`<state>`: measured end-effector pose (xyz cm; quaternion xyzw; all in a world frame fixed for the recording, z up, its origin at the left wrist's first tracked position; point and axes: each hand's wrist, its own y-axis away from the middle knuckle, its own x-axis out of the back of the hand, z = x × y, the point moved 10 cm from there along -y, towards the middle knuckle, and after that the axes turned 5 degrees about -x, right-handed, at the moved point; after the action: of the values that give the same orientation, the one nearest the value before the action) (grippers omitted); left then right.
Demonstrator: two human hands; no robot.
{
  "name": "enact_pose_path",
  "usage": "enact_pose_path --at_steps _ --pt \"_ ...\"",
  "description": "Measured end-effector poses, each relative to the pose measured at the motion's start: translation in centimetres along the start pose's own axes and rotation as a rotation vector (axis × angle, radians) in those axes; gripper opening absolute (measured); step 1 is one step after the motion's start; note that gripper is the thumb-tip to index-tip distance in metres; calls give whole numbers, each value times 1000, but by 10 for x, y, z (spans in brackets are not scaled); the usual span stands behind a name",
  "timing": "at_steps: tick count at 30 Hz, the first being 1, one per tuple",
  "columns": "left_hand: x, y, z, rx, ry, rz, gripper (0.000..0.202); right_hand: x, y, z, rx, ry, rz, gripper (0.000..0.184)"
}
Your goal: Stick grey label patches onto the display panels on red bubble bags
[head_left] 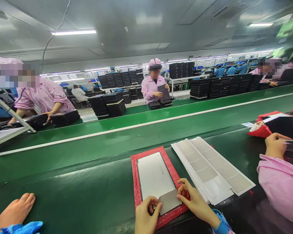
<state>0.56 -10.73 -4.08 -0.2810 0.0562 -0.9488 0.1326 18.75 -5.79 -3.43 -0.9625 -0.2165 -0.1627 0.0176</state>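
A flat silver-white panel (pixel 153 174) with a dark border lies on a red bubble-wrap pad (pixel 135 175). Over its near end, a grey rectangular sticker (pixel 170 200) is stretched between my hands. My left hand (pixel 147 214) pinches the sticker's near left corner between thumb and fingers. At the right edge, my right hand (pixel 194 201) grips the same sticker with thumb and fingertips. To the right lie overlapping white sheets (pixel 205 162) carrying rows of similar grey stickers, close beside my right hand.
A co-worker's hand (pixel 18 208) rests on the bench at left; another's hand (pixel 275 145) works at right near red wrap (pixel 261 128). Beyond the green belt (pixel 112 135), people in pink handle black devices beside tall black stacks (pixel 114 104).
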Motion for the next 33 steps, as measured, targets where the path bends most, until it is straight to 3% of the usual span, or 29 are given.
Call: enact_pose_path --at_steps 33 --pt "0 0 3 54 -32 -96 22 -1 0 3 37 46 13 21"
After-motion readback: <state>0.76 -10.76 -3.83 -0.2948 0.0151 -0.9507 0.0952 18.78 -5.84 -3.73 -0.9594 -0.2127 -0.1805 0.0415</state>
